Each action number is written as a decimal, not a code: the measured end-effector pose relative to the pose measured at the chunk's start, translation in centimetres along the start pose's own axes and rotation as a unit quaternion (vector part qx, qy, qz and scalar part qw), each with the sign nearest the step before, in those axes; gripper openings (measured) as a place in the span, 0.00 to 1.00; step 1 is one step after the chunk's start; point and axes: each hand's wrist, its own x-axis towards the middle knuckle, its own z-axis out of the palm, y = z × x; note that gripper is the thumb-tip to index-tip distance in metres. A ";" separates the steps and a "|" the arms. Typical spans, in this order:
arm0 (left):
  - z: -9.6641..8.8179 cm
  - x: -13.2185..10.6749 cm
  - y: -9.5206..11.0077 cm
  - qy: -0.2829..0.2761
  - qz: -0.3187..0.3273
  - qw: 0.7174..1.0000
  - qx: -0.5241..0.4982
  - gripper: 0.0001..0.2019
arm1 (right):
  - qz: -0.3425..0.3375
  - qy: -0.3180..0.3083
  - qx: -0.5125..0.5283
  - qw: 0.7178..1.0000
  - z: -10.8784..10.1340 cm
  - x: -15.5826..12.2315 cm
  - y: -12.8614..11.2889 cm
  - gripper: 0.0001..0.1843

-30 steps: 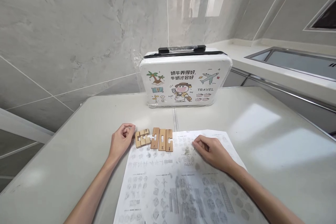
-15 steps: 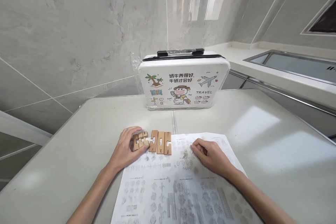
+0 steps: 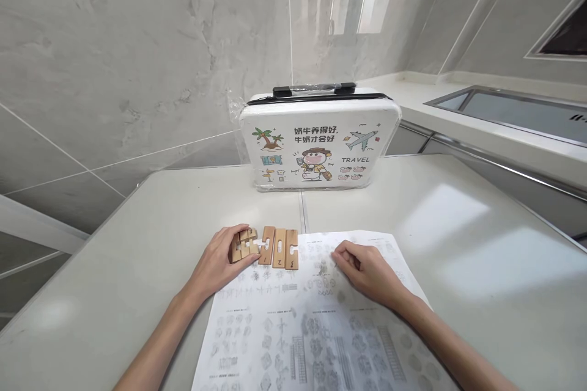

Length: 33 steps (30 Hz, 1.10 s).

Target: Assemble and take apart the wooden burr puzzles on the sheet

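Note:
My left hand (image 3: 220, 264) curls its thumb and fingers around a cluster of small notched wooden puzzle pieces (image 3: 244, 249), at the upper left of the paper sheet. Just right of the thumb, three longer wooden puzzle pieces lie side by side: one marked 1 (image 3: 266, 255), one marked 2 (image 3: 279, 256) with a slot in its middle, and one marked 3 (image 3: 291, 258) with a notch in its side. On the right part of the printed instruction sheet (image 3: 257, 372) rests my right hand (image 3: 363, 266), its fingers curled closed. Whatever those fingers may hold is hidden.
A white travel case (image 3: 321, 140) with cartoon prints and a black handle stands upright at the back of the pale table (image 3: 151, 244), against the tiled wall. A counter with a sink (image 3: 518, 107) lies off to the right.
Both hands stay nearly where they were, the left around the small pieces and the right curled on the sheet. The whole view has shifted very slightly.

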 end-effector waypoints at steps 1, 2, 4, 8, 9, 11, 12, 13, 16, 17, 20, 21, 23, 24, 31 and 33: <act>0.0 0.0 -0.1 0.002 -0.003 1.000 -0.001 0.28 | 0.000 0.000 0.002 1.000 0.0 0.0 0.0 0.19; 0.0 0.0 -0.2 0.004 -0.007 1.000 -0.001 0.28 | -0.001 -0.001 0.003 1.000 0.0 0.0 0.0 0.19; -0.3 -0.1 -0.3 0.016 -0.014 1.000 0.000 0.29 | 0.000 -0.002 0.006 1.000 -0.1 0.0 -0.1 0.19; -0.9 0.0 0.9 0.071 0.006 0.997 -0.012 0.29 | -0.001 0.000 0.023 1.000 -0.2 0.0 -0.5 0.19; -1.0 0.1 1.7 0.084 0.019 0.996 -0.018 0.28 | 0.001 0.003 0.040 0.999 -0.3 0.0 -0.7 0.19; -1.0 0.3 3.6 0.094 0.056 0.994 -0.030 0.29 | 0.019 -0.003 0.114 0.993 -0.5 0.0 -1.0 0.21; -0.8 0.4 4.7 0.087 0.073 0.993 -0.036 0.29 | 0.034 -0.015 0.170 0.985 -0.7 0.0 -1.2 0.21; -0.6 0.6 5.9 0.081 0.095 0.991 -0.043 0.30 | 0.047 -0.033 0.231 0.971 -0.9 0.0 -1.4 0.22; 0.5 1.2 9.4 0.058 0.160 0.983 -0.065 0.34 | 0.050 -0.116 0.367 0.922 -1.2 -0.2 -1.9 0.23; 1.0 1.4 10.5 0.049 0.183 0.979 -0.072 0.34 | 0.047 -0.143 0.389 0.909 -1.1 -0.3 -2.1 0.24; 2.8 2.0 13.0 0.039 0.237 0.966 -0.090 0.38 | 0.062 -0.196 0.444 0.872 -0.4 -0.7 -2.2 0.26; 3.4 2.1 13.5 0.036 0.252 0.962 -0.094 0.38 | 0.069 -0.200 0.469 0.858 0.0 -0.8 -2.1 0.26; 4.5 2.2 14.3 0.022 0.256 0.961 -0.107 0.39 | 0.082 -0.193 0.512 0.833 0.8 -1.0 -2.1 0.26; 4.9 2.1 14.5 0.009 0.239 0.964 -0.118 0.39 | 0.088 -0.184 0.525 0.827 1.1 -1.0 -2.0 0.25; 5.3 1.4 14.2 -0.057 0.100 0.976 -0.185 0.39 | 0.102 -0.160 0.541 0.819 0.4 -0.8 -2.4 0.21; 5.0 1.2 14.2 -0.061 0.055 0.976 -0.201 0.36 | 0.107 -0.156 0.537 0.822 0.1 -0.8 -2.5 0.22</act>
